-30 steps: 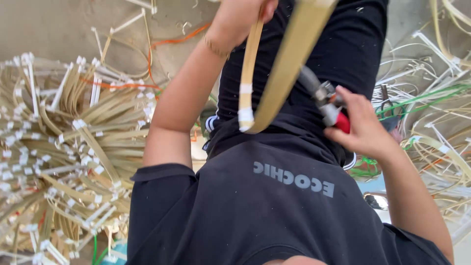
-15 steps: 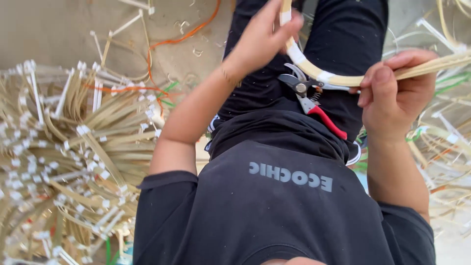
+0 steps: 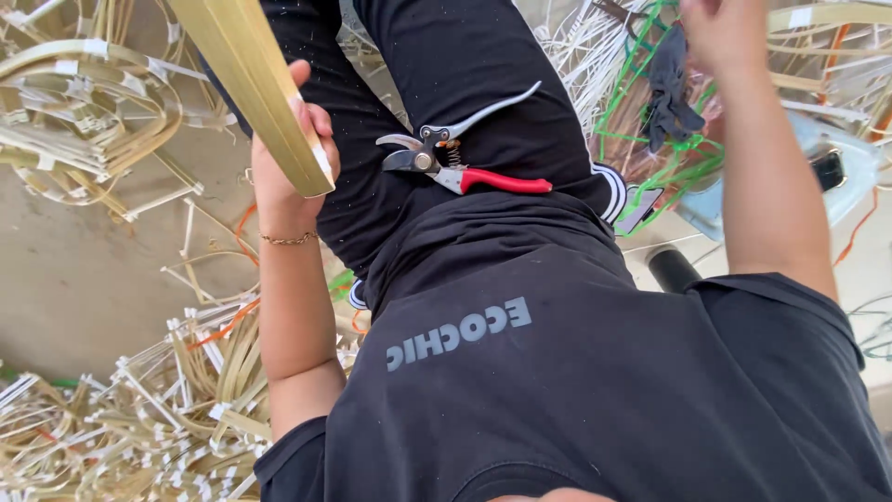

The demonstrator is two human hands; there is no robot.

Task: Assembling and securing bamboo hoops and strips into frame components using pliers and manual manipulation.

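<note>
A: Two hands are in view. Where is each?

B: The left hand (image 3: pixel 290 153) is raised at the left, its fingers (image 3: pixel 316 121) wrapped round a bundle of flat yellow strips (image 3: pixel 249 79) that slants up and out past the top edge. A thin bracelet (image 3: pixel 290 239) circles that wrist. The right hand (image 3: pixel 720 28) reaches to the upper right, above a black glove (image 3: pixel 671 93) and a tangle of green cord (image 3: pixel 650 139); its fingers are cut off by the top edge, so their spread cannot be told.

A: And the cutting tool?

B: A pair of pruning shears (image 3: pixel 465 158) with one red handle and one bare metal handle lies on the person's lap, on the black trousers (image 3: pixel 483 84), between the two arms and touched by neither hand. Its handles stand apart.

A: What surrounds the person?

B: Heaps of pale cut strips (image 3: pixel 121 409), many with white tape at their ends, lie on the concrete floor (image 3: pixel 84 270) at the left and lower left.
</note>
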